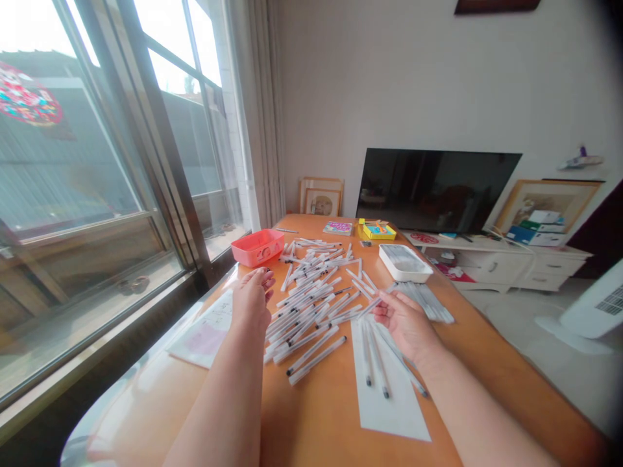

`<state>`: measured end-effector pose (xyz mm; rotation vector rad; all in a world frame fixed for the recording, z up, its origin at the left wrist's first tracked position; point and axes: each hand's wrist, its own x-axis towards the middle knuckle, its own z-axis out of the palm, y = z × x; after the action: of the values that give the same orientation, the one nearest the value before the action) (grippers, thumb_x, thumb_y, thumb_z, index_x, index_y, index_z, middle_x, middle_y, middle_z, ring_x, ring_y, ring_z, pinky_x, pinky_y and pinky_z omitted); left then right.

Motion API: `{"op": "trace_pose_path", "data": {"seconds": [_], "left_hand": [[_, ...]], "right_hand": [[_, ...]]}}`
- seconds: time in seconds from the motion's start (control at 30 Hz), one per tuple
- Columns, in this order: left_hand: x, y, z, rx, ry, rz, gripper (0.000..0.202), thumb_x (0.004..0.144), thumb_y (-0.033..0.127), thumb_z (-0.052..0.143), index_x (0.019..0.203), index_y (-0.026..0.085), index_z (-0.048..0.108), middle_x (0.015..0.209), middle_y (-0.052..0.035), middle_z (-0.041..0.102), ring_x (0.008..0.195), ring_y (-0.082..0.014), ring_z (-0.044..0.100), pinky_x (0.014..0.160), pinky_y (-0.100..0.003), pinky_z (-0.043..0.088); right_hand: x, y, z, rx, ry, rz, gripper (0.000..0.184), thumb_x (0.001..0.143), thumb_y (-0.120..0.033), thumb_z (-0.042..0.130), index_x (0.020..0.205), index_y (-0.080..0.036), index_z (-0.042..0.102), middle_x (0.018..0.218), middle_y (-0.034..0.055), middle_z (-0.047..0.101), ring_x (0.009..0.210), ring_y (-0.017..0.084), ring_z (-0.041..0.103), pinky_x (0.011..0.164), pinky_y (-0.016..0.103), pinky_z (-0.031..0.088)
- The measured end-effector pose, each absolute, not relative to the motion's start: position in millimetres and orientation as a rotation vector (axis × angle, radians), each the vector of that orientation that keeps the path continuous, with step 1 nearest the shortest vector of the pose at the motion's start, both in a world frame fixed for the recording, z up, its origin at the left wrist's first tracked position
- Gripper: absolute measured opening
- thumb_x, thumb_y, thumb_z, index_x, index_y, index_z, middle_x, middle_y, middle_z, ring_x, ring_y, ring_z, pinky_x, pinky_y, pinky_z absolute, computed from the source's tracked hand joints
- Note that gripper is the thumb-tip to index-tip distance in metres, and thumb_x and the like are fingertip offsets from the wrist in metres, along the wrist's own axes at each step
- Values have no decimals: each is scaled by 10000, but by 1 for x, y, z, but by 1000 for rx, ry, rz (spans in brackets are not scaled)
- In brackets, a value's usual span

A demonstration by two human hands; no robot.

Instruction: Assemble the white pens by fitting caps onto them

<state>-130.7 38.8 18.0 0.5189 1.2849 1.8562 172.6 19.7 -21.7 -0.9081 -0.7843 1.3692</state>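
My right hand (403, 323) pinches a pen (368, 308). Beyond my left hand (252, 295), whose grip I can't tell from here, sits a red basket (257, 253).

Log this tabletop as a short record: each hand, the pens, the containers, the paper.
left hand: near the red basket, fingers curled; grip unclear
right hand: fingertips pinching a pen
pen pile: loose, mostly between the hands
white sheet: several pens lying on it
white tub: beyond the right hand
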Motion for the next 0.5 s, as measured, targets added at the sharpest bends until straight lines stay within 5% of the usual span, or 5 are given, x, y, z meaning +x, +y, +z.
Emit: {"op": "trace_pose_path", "data": {"seconds": [0.5], "left_hand": [[-109,53,-13,1100,1556,1670,278,785,405,617,929,176,681,905,-97,729,841,-220,654,763,-333,474]], "right_hand": [[176,20,-21,-900,-794,1302,166,778,-303,787,843,-191,684,794,43,714,651,118,623,549,193,541]]}}
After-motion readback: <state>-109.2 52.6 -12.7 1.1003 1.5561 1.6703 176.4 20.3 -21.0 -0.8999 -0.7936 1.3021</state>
